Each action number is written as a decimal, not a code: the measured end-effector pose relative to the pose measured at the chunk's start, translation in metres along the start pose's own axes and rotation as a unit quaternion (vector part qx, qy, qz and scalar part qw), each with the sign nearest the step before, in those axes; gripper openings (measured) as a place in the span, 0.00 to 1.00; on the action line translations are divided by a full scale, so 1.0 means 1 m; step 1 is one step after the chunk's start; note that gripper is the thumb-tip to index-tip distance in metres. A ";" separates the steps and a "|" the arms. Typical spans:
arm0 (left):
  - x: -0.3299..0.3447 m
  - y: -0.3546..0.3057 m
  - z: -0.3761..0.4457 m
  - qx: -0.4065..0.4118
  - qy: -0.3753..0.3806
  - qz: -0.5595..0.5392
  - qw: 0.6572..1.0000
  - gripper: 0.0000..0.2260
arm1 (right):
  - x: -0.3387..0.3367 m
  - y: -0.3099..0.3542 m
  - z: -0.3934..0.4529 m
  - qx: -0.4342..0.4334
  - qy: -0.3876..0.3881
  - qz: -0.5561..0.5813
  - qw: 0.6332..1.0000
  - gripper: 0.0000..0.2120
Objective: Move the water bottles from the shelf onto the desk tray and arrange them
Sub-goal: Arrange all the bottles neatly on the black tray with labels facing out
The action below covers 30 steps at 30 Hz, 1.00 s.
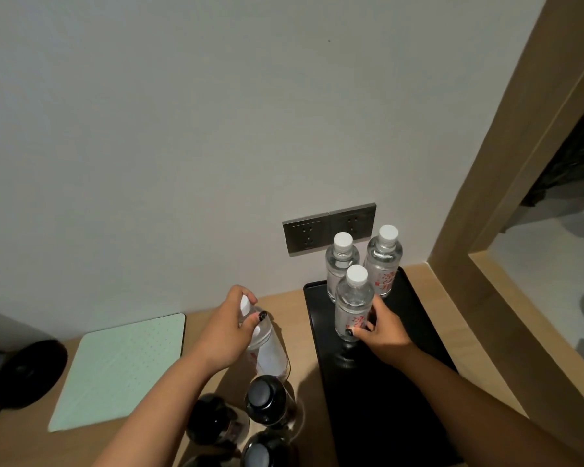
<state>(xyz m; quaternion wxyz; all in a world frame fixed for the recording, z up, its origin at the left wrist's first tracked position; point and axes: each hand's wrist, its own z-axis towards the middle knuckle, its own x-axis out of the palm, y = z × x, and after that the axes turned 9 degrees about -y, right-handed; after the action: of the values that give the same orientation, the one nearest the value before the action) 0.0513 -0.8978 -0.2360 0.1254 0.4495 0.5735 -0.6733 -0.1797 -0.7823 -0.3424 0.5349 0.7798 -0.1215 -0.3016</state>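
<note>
A black tray (385, 392) lies on the wooden desk (284, 305) by the wall. Two clear water bottles with white caps stand at its far end, one on the left (340, 261) and one on the right (384, 257). In front of them stands a third bottle (353, 305), upright on the tray; my right hand (381, 328) grips its lower part. My left hand (223, 328) holds a fourth bottle (267, 345) by the neck, left of the tray above the desk, tilted.
Dark-capped bottles (265, 399) stand near the desk's front, below my left hand. A pale green pad (122, 369) lies to the left, with a round black object (27, 372) beyond it. Wall sockets (317, 235) sit behind the tray. A wooden frame (506, 203) rises on the right.
</note>
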 end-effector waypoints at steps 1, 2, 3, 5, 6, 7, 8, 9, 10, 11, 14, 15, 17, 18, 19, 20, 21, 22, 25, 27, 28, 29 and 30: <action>0.001 0.000 -0.001 -0.002 0.001 -0.003 1.000 0.05 | 0.000 0.001 -0.001 0.001 0.001 -0.011 1.000 0.37; 0.002 0.000 -0.003 -0.004 0.003 -0.007 1.000 0.05 | 0.000 0.002 -0.001 -0.001 0.003 -0.024 1.000 0.37; 0.002 0.001 -0.005 -0.008 0.005 -0.013 1.000 0.05 | 0.000 0.004 -0.001 -0.005 0.003 -0.045 0.999 0.37; 0.001 0.001 -0.008 -0.020 -0.002 -0.030 0.999 0.04 | 0.002 0.007 -0.002 -0.011 -0.012 -0.106 0.994 0.36; 0.000 0.001 -0.009 -0.027 -0.011 -0.037 0.999 0.04 | 0.004 0.008 -0.003 -0.003 -0.027 -0.133 0.991 0.36; -0.002 0.001 -0.011 -0.034 -0.021 -0.045 0.998 0.04 | 0.005 0.010 -0.006 0.018 -0.045 -0.150 0.988 0.37; -0.003 0.000 -0.012 -0.037 -0.031 -0.054 0.997 0.05 | 0.005 0.013 -0.011 0.044 -0.066 -0.156 0.985 0.38; -0.005 -0.002 -0.013 -0.033 -0.041 -0.061 0.997 0.05 | 0.004 0.017 -0.019 0.064 -0.093 -0.154 0.982 0.38; -0.007 -0.006 -0.013 -0.023 -0.051 -0.065 0.996 0.05 | 0.004 0.021 -0.028 0.063 -0.123 -0.147 0.979 0.35; -0.008 -0.012 -0.013 -0.012 -0.057 -0.066 0.996 0.05 | 0.004 0.024 -0.038 0.038 -0.150 -0.141 0.978 0.32; -0.012 -0.037 -0.010 0.011 -0.052 -0.071 0.996 0.06 | 0.013 0.033 -0.072 -0.085 -0.164 -0.097 0.978 0.25; -0.012 -0.046 -0.009 0.018 -0.039 -0.068 0.997 0.07 | 0.017 0.035 -0.081 -0.114 -0.145 -0.086 0.979 0.24; -0.009 -0.064 -0.008 0.031 -0.008 -0.050 0.998 0.08 | 0.028 0.035 -0.093 -0.164 -0.106 -0.083 0.977 0.26; -0.005 -0.072 -0.008 0.036 0.005 -0.035 0.999 0.09 | 0.033 0.033 -0.096 -0.185 -0.089 -0.087 0.975 0.29; -0.001 -0.078 -0.008 0.039 0.014 -0.017 0.999 0.10 | 0.036 0.029 -0.099 -0.195 -0.079 -0.093 0.973 0.32; 0.003 -0.085 -0.008 0.040 0.019 0.000 0.999 0.12 | 0.038 0.023 -0.100 -0.199 -0.085 -0.098 0.972 0.35; 0.008 -0.090 -0.008 0.038 0.021 0.009 0.999 0.14 | 0.039 0.017 -0.101 -0.195 -0.102 -0.102 0.970 0.38; 0.014 -0.096 -0.009 0.034 0.023 0.008 0.999 0.16 | 0.037 0.012 -0.100 -0.190 -0.120 -0.108 0.968 0.39; 0.032 -0.110 -0.010 0.041 0.035 0.014 0.998 0.19 | 0.021 0.003 -0.097 -0.136 -0.113 -0.111 0.978 0.37; 0.043 -0.117 -0.010 0.048 0.042 0.009 0.998 0.19 | 0.004 -0.004 -0.092 -0.125 -0.096 -0.100 0.982 0.34; 0.047 -0.119 -0.009 0.050 0.043 -0.004 0.998 0.18 | -0.005 -0.008 -0.089 -0.123 -0.093 -0.098 0.983 0.33; 0.050 -0.121 -0.008 0.055 0.035 -0.018 0.998 0.18 | -0.014 -0.012 -0.086 -0.119 -0.092 -0.095 0.984 0.33; 0.052 -0.122 -0.005 0.061 0.016 -0.031 0.998 0.16 | -0.022 -0.017 -0.083 -0.111 -0.095 -0.092 0.985 0.32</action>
<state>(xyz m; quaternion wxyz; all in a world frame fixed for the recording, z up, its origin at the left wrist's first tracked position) -0.0586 -0.8373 -0.1941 0.0676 0.4491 0.5473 -0.7030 -0.1493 -0.7014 -0.3296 0.5740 0.6915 -0.0649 -0.4337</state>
